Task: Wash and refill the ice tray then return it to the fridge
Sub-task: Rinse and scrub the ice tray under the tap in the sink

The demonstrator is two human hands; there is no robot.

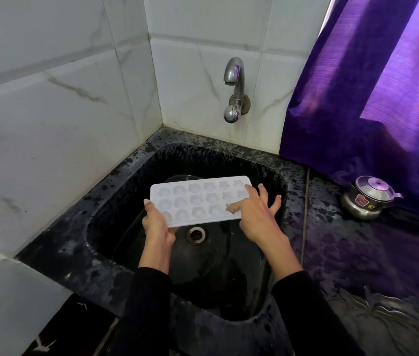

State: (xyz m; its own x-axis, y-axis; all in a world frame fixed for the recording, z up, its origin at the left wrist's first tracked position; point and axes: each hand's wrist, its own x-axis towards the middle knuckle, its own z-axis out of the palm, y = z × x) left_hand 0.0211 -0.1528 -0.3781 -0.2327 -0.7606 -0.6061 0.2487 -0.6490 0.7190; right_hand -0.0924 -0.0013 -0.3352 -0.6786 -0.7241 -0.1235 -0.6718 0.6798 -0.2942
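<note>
— What does the sink (115, 191) hold?
— It is a black basin in the middle of the frame, with a round metal drain (196, 234) at its bottom. A white ice tray (198, 200) is held over it, above the drain. A dark curved shape shows behind the tray's far edge; I cannot tell what it is.
— And the tray's cups?
— Three rows of shaped cups, facing up. Whether they hold water I cannot tell.
— Where are the hands?
— The left hand (157, 222) grips the tray's lower-left corner, thumb on top. The right hand (256, 214) lies spread, fingers straight, on the tray's right end, gripping nothing.
— Anything else?
— A metal tap (234, 89) on the tiled wall in the upper centre, not running. A small steel pot (369, 199) with a lid stands on the dark worktop (357, 253) at the right, below a purple curtain (373, 93).
</note>
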